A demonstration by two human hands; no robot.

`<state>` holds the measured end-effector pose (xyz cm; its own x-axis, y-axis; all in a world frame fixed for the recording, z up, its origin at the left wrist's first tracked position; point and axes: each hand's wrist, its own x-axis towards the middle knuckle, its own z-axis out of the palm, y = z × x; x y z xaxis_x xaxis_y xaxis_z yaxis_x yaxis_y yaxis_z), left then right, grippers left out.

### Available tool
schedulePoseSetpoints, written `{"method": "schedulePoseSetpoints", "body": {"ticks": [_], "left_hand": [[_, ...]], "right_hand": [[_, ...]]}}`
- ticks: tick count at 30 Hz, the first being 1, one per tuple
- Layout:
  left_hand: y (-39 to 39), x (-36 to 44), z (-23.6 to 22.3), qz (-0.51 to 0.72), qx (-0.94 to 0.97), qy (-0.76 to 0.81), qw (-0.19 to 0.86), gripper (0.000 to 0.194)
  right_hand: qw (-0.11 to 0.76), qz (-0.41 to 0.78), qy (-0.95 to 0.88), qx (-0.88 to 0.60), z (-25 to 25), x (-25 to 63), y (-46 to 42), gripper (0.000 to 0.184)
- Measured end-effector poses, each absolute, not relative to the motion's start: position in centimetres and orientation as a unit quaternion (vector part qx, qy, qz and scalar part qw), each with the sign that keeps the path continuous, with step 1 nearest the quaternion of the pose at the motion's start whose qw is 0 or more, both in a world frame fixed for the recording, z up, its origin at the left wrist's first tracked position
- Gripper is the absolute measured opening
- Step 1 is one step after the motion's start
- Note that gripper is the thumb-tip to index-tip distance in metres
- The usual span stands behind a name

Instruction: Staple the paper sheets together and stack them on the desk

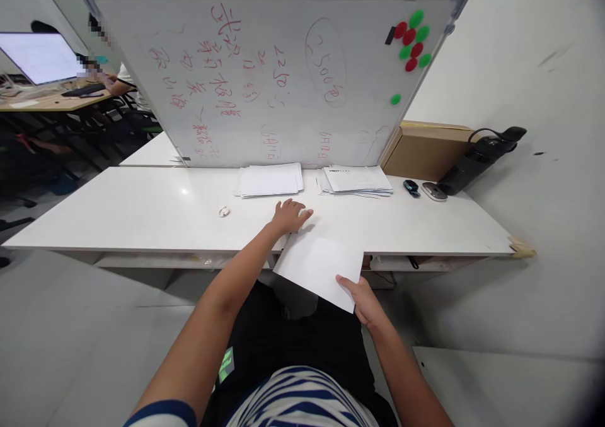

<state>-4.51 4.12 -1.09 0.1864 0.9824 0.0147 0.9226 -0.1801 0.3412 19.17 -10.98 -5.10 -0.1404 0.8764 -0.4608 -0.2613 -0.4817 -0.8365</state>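
Head view, white desk (142,206), whiteboard (293,118), grey floor (89,345), paper (321,260) in right hand (367,302)

white paper (316,260) | visible face blank | skewed, near corner lowest | across desk's (127,212) front edge

- The shirt (302,397) was striped in dark blue and white, the bands curving and tapering across the front.
- The left sleeve (166,409) was short, with a dark blue edge band beside white cloth.
- The trousers (253,345) were black.
- A grey patch (226,365) with bright green marks showed on their left side.
- The left hand (288,217) and right hand (365,302) were bare.
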Motion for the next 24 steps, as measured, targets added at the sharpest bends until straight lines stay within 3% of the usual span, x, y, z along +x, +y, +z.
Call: {"method": "schedulePoseSetpoints", "body": {"ticks": [24], "left_hand": [[3.8, -4.7, -1.1, 0.087, 0.754, 0.635, 0.144, 0.071]], "right_hand": [[0.398, 0.702, -0.266, -0.528, -5.4, 19.3, -11.2, 0.052]]}}
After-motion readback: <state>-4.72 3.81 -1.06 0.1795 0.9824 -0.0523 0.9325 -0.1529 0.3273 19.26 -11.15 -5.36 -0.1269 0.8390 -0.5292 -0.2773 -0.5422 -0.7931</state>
